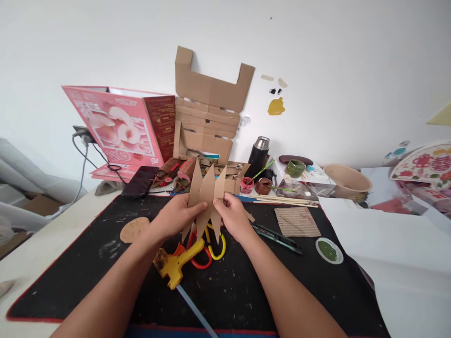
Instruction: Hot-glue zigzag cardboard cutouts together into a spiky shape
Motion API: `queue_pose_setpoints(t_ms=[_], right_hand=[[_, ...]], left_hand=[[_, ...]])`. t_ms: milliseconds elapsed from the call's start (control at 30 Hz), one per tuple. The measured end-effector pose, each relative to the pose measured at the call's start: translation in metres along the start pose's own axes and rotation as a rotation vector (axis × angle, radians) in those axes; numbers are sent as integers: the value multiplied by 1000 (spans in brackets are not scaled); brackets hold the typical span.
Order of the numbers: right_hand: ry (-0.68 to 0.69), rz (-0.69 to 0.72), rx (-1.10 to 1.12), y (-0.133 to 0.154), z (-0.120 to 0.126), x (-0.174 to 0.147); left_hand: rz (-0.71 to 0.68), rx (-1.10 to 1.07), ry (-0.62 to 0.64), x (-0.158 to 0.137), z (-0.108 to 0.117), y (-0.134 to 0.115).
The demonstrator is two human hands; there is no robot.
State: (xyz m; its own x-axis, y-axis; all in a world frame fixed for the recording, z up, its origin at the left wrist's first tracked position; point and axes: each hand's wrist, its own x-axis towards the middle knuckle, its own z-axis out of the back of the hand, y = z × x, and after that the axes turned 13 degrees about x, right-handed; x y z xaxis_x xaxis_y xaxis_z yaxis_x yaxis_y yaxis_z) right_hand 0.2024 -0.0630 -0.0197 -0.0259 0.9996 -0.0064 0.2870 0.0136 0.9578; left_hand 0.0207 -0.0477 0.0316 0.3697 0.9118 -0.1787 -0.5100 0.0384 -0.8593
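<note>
Three pointed cardboard leaf shapes (207, 190) stand side by side, slightly fanned, held up between my two hands above the mat. My left hand (178, 213) pinches them from the left, thumb across the front. On the other side my right hand (230, 216) grips the rightmost piece, its thumb on the face and fingers curled behind. Below the pieces lie scissors with red and yellow handles (216, 249), partly covered by the cardboard. A yellow glue gun (176, 265) with a clear glue stick rests nearer to me.
On the black mat (88, 267) are a round cardboard disc (134, 230), a utility knife (278, 238), corrugated cardboard (298, 221) and a lid with green paint (329, 250). Behind stand a phone (140, 181), paint jars (263, 186), a black flask (258, 157) and a pink box (120, 126).
</note>
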Motion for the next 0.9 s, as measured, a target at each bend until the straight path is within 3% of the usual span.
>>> queue_pose_setpoints(t_ms=[167,900], right_hand=[[96,-23,-74,-3,1,0],[99,-78,-67,-6,-6,-1]], left_hand=[[6,45,-120,4,4,3],[-58,163,-81,4,7,6]])
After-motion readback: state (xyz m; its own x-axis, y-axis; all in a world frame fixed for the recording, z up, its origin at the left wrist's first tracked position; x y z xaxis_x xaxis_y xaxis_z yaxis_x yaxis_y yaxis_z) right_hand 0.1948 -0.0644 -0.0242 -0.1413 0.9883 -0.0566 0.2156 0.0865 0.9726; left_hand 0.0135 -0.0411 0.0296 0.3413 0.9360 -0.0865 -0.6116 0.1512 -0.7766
